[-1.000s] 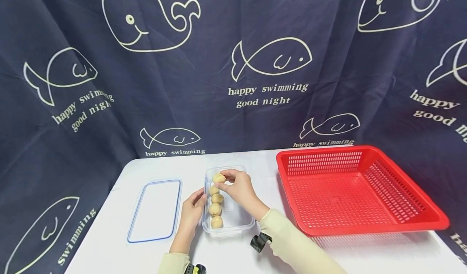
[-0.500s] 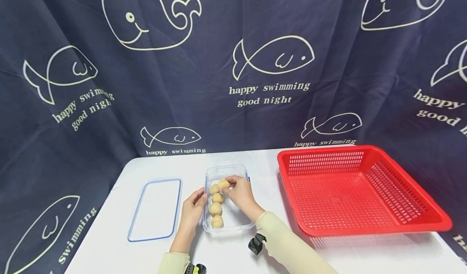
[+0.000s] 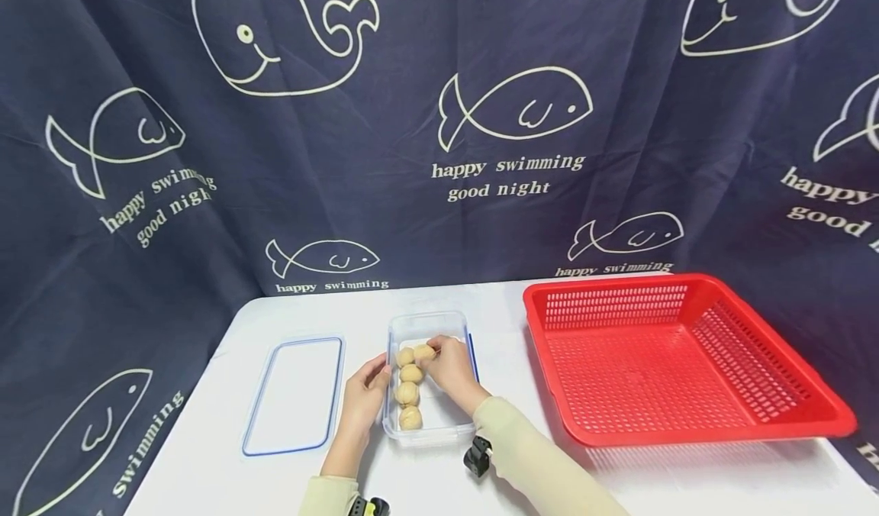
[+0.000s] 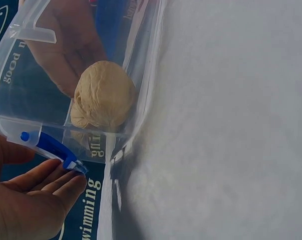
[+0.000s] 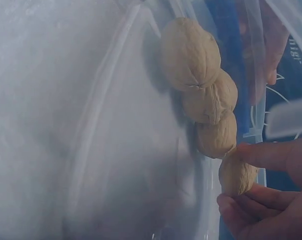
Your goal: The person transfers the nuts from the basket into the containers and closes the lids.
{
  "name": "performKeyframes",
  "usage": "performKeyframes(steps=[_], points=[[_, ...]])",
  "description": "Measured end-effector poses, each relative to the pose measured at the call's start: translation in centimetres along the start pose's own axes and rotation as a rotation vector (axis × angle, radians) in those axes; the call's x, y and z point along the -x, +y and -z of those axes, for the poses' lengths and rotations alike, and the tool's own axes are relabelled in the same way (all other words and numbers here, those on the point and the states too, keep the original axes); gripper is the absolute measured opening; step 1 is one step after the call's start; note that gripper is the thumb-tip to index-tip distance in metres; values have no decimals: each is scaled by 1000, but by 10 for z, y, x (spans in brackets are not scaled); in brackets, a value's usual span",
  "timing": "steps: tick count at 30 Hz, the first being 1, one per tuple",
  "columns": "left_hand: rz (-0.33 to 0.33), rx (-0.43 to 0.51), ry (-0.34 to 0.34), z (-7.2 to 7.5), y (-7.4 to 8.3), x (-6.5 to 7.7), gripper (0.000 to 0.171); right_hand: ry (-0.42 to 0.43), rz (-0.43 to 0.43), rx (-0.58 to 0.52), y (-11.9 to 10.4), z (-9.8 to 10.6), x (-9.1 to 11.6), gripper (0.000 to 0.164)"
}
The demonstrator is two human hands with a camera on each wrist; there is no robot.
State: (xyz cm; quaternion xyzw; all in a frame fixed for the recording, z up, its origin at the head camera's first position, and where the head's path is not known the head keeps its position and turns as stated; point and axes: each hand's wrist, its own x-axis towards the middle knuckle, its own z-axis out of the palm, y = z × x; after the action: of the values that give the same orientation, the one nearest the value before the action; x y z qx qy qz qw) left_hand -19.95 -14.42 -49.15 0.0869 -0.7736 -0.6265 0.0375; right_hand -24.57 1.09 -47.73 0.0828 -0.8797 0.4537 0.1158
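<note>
A clear plastic food box (image 3: 439, 414) with blue clips stands on the white table, holding several walnuts (image 3: 408, 394) in a row along its left wall. My right hand (image 3: 453, 367) reaches inside and pinches one walnut (image 5: 238, 172) between thumb and fingers, beside the far end of the row. From the left, my left hand (image 3: 362, 400) touches the box's outer side. In the left wrist view, its fairly straight fingers (image 4: 55, 185) lie against a blue clip (image 4: 55, 150) that hangs from the rim.
The blue-edged lid (image 3: 291, 398) lies flat on the table left of the box. A large red perforated basket (image 3: 645, 371) stands to the right, near the table's right edge. A dark curtain (image 3: 412, 218) with whale and fish drawings hangs behind.
My right hand has lowered the walnut into the box, bringing it nearer me and slightly right, beside the row's far end. My left hand has stayed at the box's side.
</note>
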Motion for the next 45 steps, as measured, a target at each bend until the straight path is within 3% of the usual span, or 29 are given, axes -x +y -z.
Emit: performKeyframes(steps=[11,21,28,38,45], points=[[-1,7,4,-1,0,-2,36,-31,-12,-43,1,2,-1,35],[4,9,1,-2,-1,1,36,-42,55,-218,4,5,3,32],[-29,-6,27,1,-1,4,36,-35,75,-238,-8,8,6,23],[-21,-59,-25,34,23,5,42,-50,94,-330,-40,4,13,22],[19,-80,6,71,35,3,46,-199,111,-403,-72,-4,29,32]])
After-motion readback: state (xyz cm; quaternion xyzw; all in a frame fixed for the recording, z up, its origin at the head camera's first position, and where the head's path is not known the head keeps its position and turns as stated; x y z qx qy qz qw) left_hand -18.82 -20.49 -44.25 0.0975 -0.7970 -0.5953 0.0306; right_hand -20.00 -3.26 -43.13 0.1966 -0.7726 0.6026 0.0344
